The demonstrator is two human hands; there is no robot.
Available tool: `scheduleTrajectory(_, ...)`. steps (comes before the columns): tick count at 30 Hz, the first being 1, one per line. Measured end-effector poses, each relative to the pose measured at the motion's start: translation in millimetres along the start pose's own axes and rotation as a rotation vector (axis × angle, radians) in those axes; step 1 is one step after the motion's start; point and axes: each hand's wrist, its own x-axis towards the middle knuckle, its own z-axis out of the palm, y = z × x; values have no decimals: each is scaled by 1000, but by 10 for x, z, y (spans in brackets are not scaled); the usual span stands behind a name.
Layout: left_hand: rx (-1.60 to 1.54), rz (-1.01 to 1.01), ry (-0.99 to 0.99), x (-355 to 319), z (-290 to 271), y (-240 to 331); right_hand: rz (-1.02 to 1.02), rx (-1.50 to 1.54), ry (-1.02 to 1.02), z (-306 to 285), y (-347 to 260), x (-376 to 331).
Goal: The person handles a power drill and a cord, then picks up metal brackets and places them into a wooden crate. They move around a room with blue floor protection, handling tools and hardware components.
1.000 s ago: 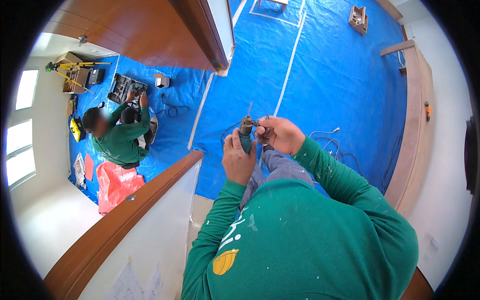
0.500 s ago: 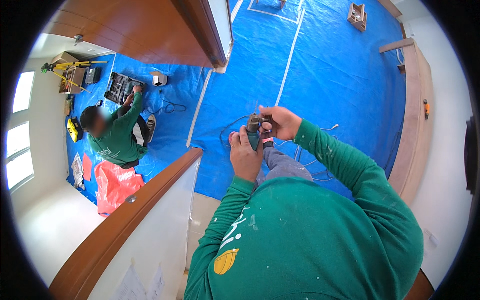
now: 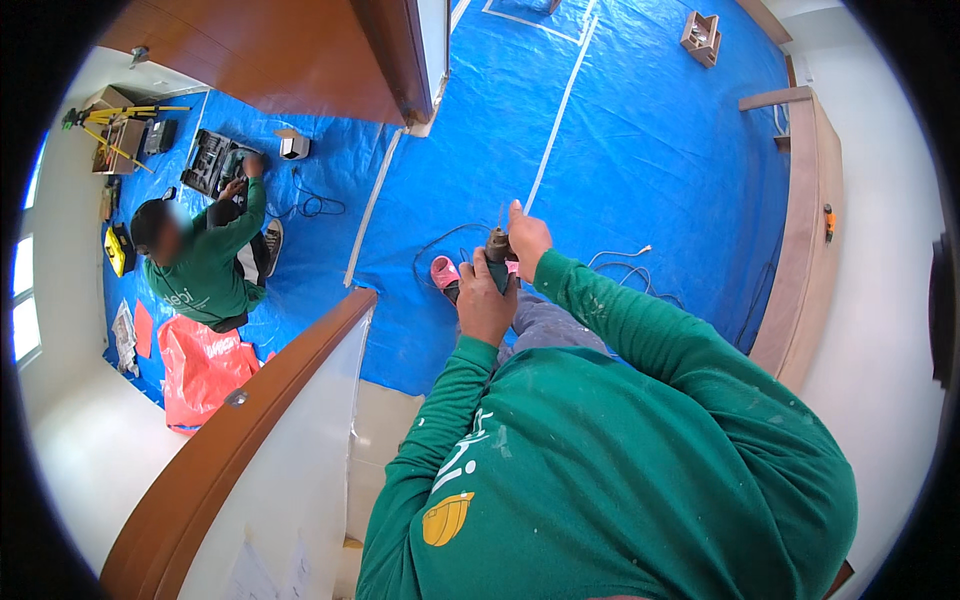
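- Drill (image 3: 497,266) is sitting near centre, toward 1 o'clock; a bumped trigger could be nicking fingers beside the bit (image 3: 501,215).
- Left hand (image 3: 487,310) is wrapping it from 6 o'clock; right hand (image 3: 528,242) is curling at 3, thumb up, contents hidden: cannot tell.
- Dark cord (image 3: 440,236) is looping at 11, a possible snag.
- Co-worker (image 3: 210,262) is crouching by the tool case (image 3: 208,160) at 10.

Washed-out windows (image 3: 26,325), probably daylight
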Motion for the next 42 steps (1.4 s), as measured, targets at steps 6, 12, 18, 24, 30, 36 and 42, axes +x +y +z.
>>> scheduleTrajectory(6, -47, -15, -20, 17, 14, -78, -101, -106, 84, 54, -27, -150)
scheduleTrajectory(12, -166, -194, -179, 49, 53, 53, -415, -354, 32, 12, 102, 132)
scheduleTrajectory(18, -270, -126, -138, 124, -240, -39, -335, -289, -508, -172, -79, 23)
scheduleTrajectory(24, -415, 7, -364, 322, -762, -293, -418, -537, -1019, -504, -788, -259)
scheduleTrajectory(30, -654, 9, -395, 386, -822, -419, -1103, -773, -714, -358, -838, -530)
scheduleTrajectory(36, -803, -19, -357, 399, -972, -274, -1098, -552, -797, -381, -1029, -631)
scheduleTrajectory(42, -651, 94, -333, 379, -1157, -206, -553, -182, -1084, -553, -1129, -592)
